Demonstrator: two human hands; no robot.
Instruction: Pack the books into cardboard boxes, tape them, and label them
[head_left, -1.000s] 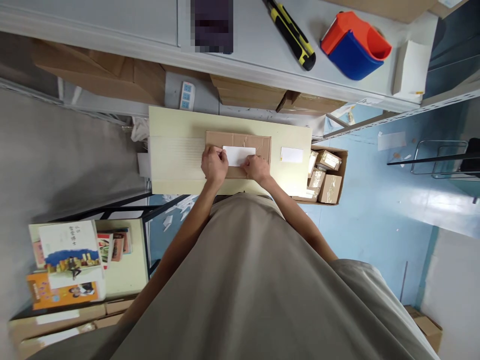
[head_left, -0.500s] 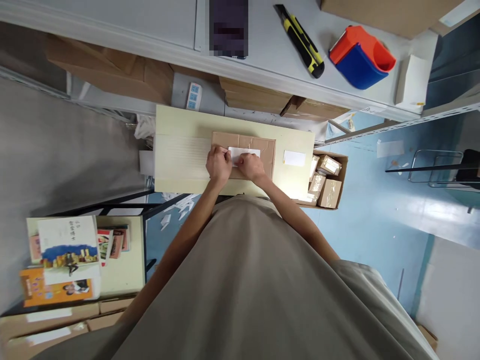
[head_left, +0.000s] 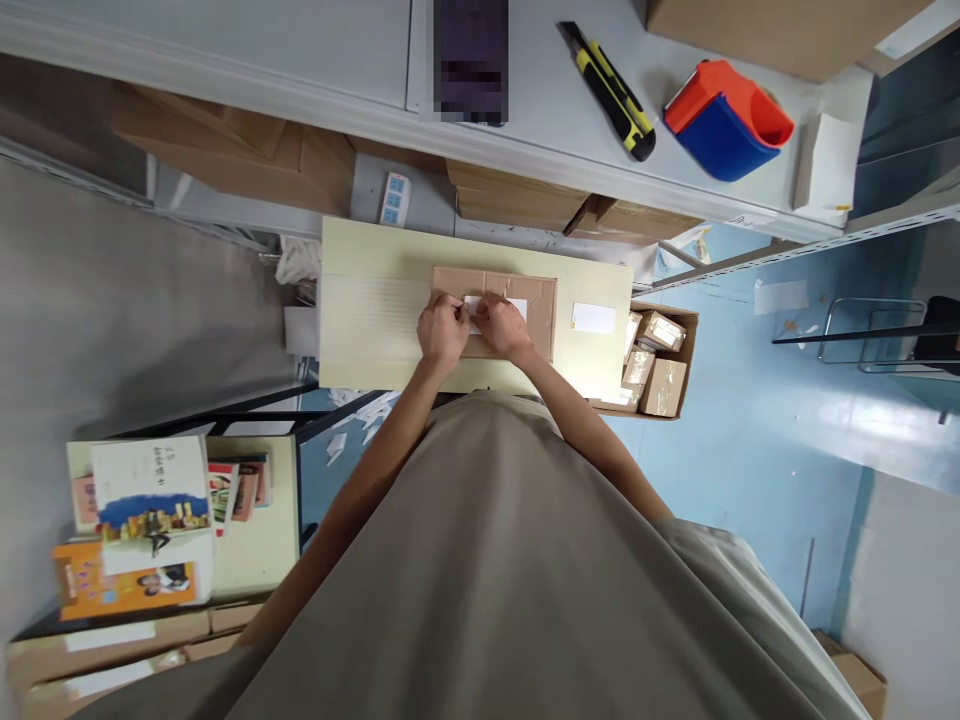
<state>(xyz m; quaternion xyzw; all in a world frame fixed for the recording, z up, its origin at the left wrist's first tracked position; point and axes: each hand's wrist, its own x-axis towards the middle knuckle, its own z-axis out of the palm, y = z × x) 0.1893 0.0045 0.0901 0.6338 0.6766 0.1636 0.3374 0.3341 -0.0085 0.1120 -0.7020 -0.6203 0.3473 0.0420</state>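
Note:
A flat cardboard parcel (head_left: 541, 320) lies on the pale yellow table in front of me. On its top is a white paper label (head_left: 516, 304), partly covered by my fingers. My left hand (head_left: 444, 332) is closed in a pinch at the label's left end. Close beside it, my right hand (head_left: 502, 325) has its fingers bent and pinched together over the label, the fingertips almost meeting those of the left. Whether the label is stuck down under the fingers is hidden. To the right, a second white label (head_left: 593, 318) lies on the table.
The pale yellow table (head_left: 367, 350) carries the parcel. At its right stands an open carton (head_left: 681, 385) with several small boxes. A grey shelf (head_left: 300, 60) above bears a utility knife (head_left: 611, 95) and an orange-blue tape dispenser (head_left: 724, 120). Books (head_left: 150, 510) lie at lower left.
My right hand has shifted slightly left along the label, its fingertips now close to my left hand's. The whole view has moved a little; the parcel stays on the table.

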